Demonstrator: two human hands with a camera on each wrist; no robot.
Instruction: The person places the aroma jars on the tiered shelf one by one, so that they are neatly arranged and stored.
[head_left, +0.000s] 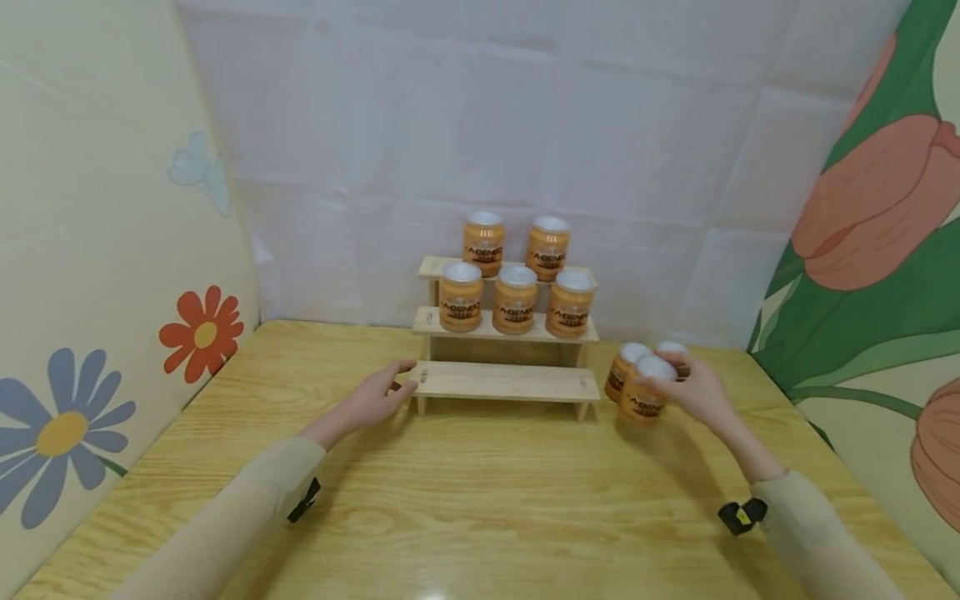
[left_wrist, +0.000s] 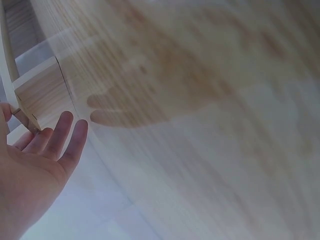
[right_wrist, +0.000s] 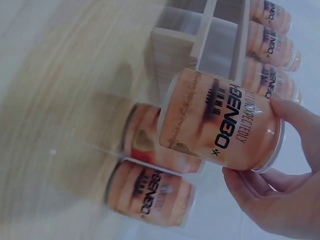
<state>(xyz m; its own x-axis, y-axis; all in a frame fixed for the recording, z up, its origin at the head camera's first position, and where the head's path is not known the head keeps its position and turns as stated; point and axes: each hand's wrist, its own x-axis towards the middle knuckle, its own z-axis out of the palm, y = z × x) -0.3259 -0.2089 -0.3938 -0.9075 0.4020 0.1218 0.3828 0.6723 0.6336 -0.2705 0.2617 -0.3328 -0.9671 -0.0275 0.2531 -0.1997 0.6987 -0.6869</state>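
A three-tier pale wooden rack [head_left: 487,329] bears two white-topped orange cylindrical jars [head_left: 483,246] on top, three midway, contents hidden; right of it two more [head_left: 617,375] stand just behind the matching jar [head_left: 642,402] my right hand [head_left: 702,393] pinches; my loosely spread left hand [head_left: 377,396] touches the lowest shelf's [head_left: 506,381] left end

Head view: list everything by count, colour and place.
Wood-grain table: one, yellowish, foreground
Three-tier wooden shelf: one, pale, on table
Labelled cans: eight, orange with white tops; two on top tier, three on middle, three right of shelf
Backdrop: one, white, behind
Floral panels: two, multicoloured, either side
Sleeves: two, beige, both arms
Wrist devices: two, black, both wrists
Left hand: one, bare, at lowest tier's left end
Right hand: one, bare, gripping a can
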